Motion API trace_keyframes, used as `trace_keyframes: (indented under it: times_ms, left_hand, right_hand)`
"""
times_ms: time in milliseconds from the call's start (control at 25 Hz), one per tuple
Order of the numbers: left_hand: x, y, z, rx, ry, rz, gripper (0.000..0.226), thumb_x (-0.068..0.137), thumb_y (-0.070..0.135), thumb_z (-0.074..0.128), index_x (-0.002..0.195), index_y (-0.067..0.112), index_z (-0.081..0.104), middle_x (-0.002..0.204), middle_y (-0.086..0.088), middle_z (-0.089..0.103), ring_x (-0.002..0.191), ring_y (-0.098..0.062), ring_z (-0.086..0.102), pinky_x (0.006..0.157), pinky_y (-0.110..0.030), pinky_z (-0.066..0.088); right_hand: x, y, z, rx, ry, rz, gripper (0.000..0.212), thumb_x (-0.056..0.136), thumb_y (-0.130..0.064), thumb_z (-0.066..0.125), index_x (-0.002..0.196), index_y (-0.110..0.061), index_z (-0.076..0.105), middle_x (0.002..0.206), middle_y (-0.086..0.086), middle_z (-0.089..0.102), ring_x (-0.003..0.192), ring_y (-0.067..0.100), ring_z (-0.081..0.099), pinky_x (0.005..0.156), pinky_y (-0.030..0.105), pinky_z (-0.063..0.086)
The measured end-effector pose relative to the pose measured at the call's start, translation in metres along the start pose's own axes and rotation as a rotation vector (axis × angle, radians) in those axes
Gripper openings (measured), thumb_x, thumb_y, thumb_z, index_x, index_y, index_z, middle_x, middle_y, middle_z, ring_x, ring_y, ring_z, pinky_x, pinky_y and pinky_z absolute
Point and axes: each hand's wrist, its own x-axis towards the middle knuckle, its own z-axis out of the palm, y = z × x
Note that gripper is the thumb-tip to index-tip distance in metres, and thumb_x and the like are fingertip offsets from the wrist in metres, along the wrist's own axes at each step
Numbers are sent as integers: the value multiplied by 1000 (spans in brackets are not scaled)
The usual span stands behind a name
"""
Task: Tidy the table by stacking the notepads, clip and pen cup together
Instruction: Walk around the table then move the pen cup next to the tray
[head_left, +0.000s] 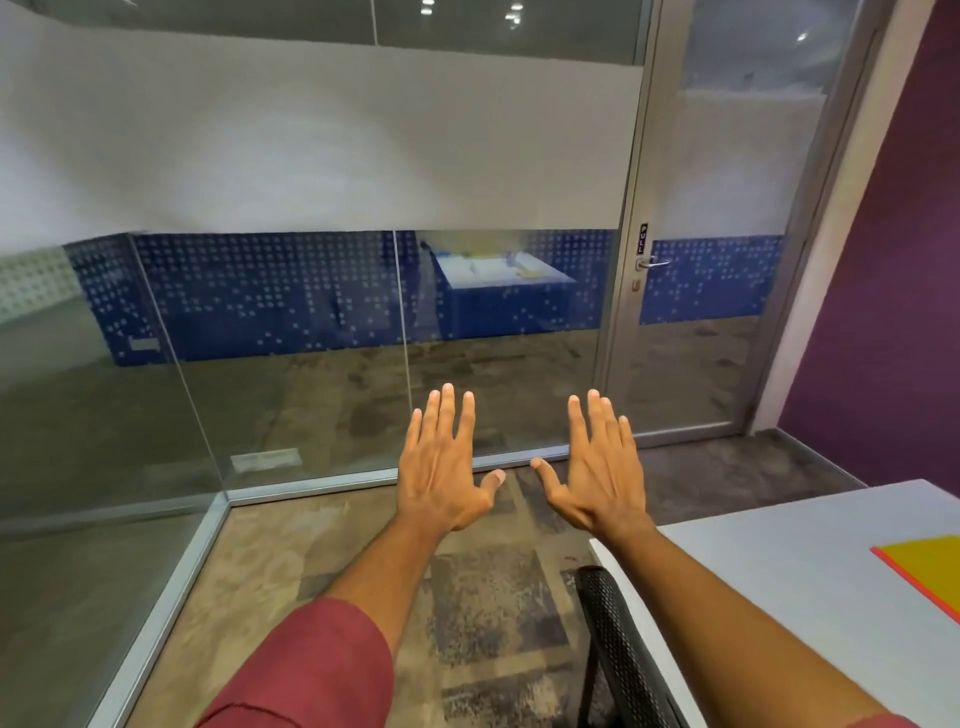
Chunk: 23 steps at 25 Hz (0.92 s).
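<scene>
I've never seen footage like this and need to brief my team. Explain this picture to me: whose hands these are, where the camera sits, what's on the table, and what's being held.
There is no machine here. One camera, worn on a person's head, looks forward and down, so you see that person's own arms. The left hand and right hand are stretched out in the air with fingers spread, backs up. They hold nothing and touch nothing. Behind them are a glass wall and a door. The white table shows only at the lower right. On it lies a yellow pad with a red edge, cut off by the frame. A black chair stands against the table. No clip or pen cup is in view.
</scene>
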Motion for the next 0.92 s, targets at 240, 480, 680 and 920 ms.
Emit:
trace_keyframes:
  times_ms: [240,480,680,920]
  left_hand:
    - [89,-62,58,-43,4,36,100,86,69,38,155,16,-12,163,-14,-15,151,-28,-13,124,-46,0]
    - [208,-133,101,-77,9,130,101,85,71,36,155,16,-12,163,-13,-16,151,-27,-14,124,-45,0]
    - [284,-152,131,-147,51,194,101,84,71,38,156,16,-7,164,-13,-11,152,-28,-10,124,-45,0]
    - [382,-137,187,-173,48,272,102,84,73,35,155,16,-10,163,-13,-15,151,-28,-13,124,-45,0]
  right_hand:
    - [85,-22,69,-59,-25,46,93,87,-69,27,156,-10,5,164,18,3,152,32,3,123,48,6]
    - [188,-57,122,-116,19,180,95,86,-69,26,156,-9,7,164,19,5,152,32,5,123,50,10]
    - [251,-62,146,-172,19,228,95,86,-69,27,157,-8,5,164,19,3,152,32,3,123,49,6]
    - [332,-24,193,-218,29,292,96,86,-70,28,156,-9,2,164,19,0,152,32,0,123,49,3]
